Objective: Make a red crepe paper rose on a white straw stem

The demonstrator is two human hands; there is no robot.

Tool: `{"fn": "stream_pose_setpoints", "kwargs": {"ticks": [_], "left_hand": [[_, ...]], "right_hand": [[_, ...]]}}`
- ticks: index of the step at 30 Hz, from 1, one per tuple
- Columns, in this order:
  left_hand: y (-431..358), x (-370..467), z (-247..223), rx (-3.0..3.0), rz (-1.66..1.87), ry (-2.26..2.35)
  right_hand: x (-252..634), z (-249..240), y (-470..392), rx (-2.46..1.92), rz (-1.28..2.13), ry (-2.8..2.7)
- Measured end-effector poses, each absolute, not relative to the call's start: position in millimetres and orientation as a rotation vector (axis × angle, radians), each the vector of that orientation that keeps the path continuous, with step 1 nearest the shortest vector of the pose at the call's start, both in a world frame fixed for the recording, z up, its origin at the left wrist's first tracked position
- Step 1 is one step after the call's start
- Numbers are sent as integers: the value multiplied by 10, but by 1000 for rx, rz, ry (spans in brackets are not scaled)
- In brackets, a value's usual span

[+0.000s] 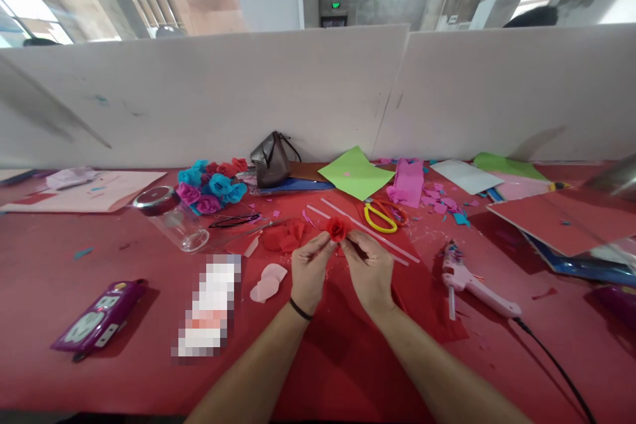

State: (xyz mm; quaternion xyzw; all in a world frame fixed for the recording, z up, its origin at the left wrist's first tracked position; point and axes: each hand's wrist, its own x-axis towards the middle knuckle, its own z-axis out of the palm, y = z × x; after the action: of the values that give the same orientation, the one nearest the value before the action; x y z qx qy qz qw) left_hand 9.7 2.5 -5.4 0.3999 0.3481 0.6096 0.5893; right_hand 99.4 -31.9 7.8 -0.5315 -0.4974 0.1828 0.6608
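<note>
A small red paper flower (336, 229) is held between both hands near the middle of the table. My left hand (312, 268), with a dark band at its wrist, pinches the flower's left side. From the right, my right hand (368, 269) closes its fingertips on the flower's base. Red paper pieces (288, 236) lie just left of the hands, and pale pink petals (268, 282) rest beside my left hand. Behind the hands are clear glue sticks (370, 225) and yellow-handled scissors (380, 218).
A pink glue gun (477, 290) with a black cord lies right. To the left are a glass jar (171, 217), a purple power strip (102, 318) and blue, pink and red paper flowers (211, 187). A white partition (238, 96) borders the red table (144, 387).
</note>
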Motion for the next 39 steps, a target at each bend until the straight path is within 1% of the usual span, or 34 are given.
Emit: {"fn": "stream_pose_setpoints", "kwargs": {"ticks": [9,17,25,31,39], "left_hand": [[107,81,-104,950,1468,799],[132,107,-108,700,1421,751],[140,57,-62,613,1429,692],[190,47,-94,620,1424,655],[224,21,-82,863,1487,650]], "right_hand": [[978,39,-320,-1207,415,-1157],[996,39,-318,-1216,370,-1177],[887,-30,-344,-1161,339,-1336],[887,-10,-348,-1148,571,-1233],[1073,147,-280,-891,1122,-798]]}}
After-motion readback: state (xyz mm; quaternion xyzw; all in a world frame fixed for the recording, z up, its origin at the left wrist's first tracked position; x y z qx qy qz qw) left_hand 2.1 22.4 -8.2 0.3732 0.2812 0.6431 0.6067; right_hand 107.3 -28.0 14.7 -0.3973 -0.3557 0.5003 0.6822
